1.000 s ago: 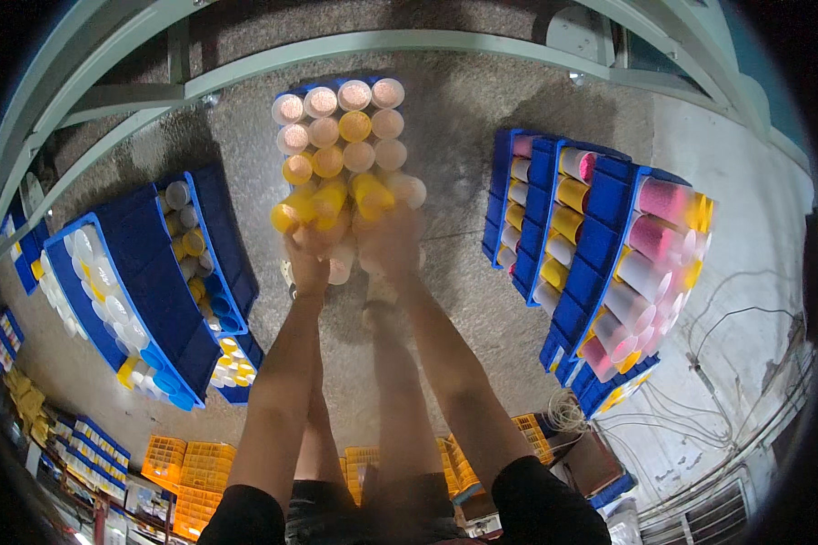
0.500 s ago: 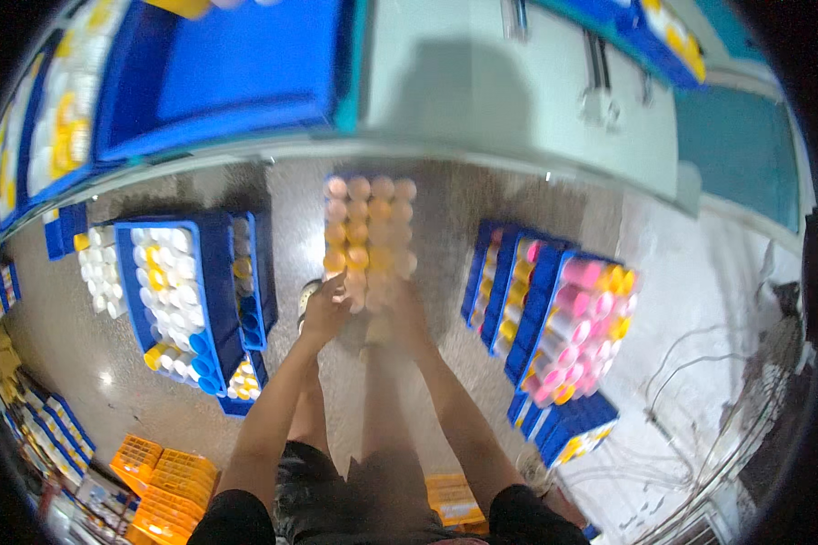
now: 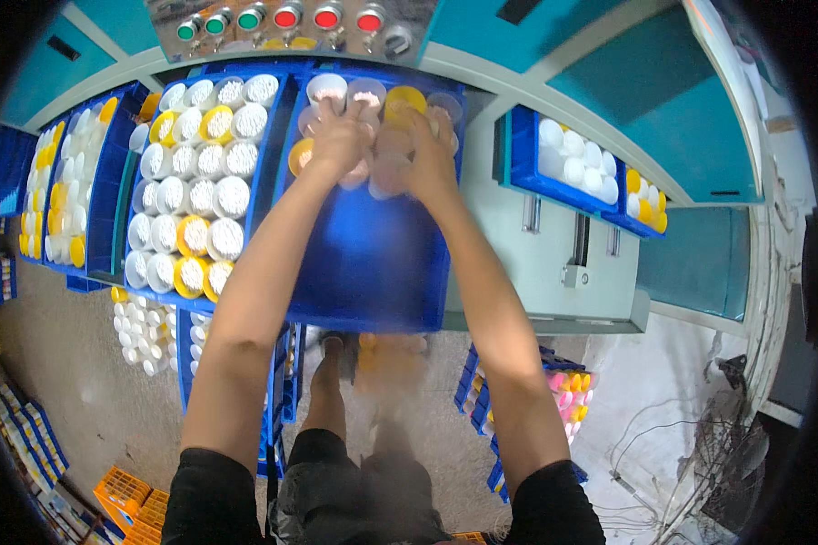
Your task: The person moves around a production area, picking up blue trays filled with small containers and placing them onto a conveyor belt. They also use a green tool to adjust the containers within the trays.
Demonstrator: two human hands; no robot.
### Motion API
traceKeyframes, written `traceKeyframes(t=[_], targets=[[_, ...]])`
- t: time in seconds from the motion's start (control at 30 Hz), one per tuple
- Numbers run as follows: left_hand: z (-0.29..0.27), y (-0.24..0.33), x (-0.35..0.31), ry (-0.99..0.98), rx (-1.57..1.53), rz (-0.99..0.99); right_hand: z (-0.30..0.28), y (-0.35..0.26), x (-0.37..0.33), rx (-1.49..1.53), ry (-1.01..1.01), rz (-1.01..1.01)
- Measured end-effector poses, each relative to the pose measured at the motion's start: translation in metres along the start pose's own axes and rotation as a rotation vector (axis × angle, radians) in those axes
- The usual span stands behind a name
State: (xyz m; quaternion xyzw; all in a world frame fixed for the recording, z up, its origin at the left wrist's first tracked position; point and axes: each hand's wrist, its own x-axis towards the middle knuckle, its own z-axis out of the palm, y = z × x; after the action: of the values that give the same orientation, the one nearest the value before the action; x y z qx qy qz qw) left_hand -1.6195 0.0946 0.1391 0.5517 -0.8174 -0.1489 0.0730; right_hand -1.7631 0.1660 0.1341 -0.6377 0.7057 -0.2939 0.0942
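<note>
Both my arms reach forward over a blue tray (image 3: 364,263) on the bench. At its far end stand several open round cups (image 3: 328,88), translucent white with a few yellow, holding small pale pink pieces. My left hand (image 3: 339,143) has its fingers hooked down among the cups on the left. My right hand (image 3: 430,159) grips cups from the right side, its fingertips at a yellow cup (image 3: 404,104). Which cups each hand holds is partly hidden by the fingers and blur. The near part of the tray shows bare blue bottom.
A blue tray of cups with white pieces (image 3: 209,159) stands close on the left. Green and red buttons (image 3: 286,18) line a panel beyond. Smaller blue bins (image 3: 563,163) sit to the right. More cups (image 3: 391,354) stand on the floor below the bench, and orange crates (image 3: 123,495) lie lower left.
My hands have moved from the floor-level cups up and forward to the bench tray. Cups now stand at the tray's far end, and the view has swung up toward the button panel.
</note>
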Motion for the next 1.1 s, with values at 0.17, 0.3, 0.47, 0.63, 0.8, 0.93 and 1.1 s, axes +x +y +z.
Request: traceKeyframes(t=[0.17, 0.3, 0.47, 0.63, 0.8, 0.93, 1.1], targets=[[0.020, -0.008, 0.030, -0.123, -0.202, -0.135, 0.055, 0.035, 0.040, -0.036, -0.157, 0.219], [0.011, -0.012, 0.012, 0.150, -0.137, 0.109, 0.034, 0.018, 0.045, -0.128, -0.219, 0.192], [-0.052, 0.031, -0.114, 0.444, -0.334, 0.089, -0.060, -0.049, -0.046, 0.048, 0.022, -0.044], [-0.096, 0.099, -0.279, 0.343, -0.411, -0.084, -0.150, -0.090, -0.208, 0.080, -0.049, -0.009], [-0.035, 0.146, -0.421, 0.144, -0.466, -0.118, -0.192, -0.081, -0.370, 0.195, -0.181, 0.134], [0.069, 0.146, -0.488, -0.285, -0.429, -0.090, -0.167, -0.041, -0.447, 0.151, -0.228, 0.405], [0.245, 0.112, -0.547, -0.491, -0.205, 0.173, -0.094, 0.049, -0.550, 0.112, -0.176, 0.297]])
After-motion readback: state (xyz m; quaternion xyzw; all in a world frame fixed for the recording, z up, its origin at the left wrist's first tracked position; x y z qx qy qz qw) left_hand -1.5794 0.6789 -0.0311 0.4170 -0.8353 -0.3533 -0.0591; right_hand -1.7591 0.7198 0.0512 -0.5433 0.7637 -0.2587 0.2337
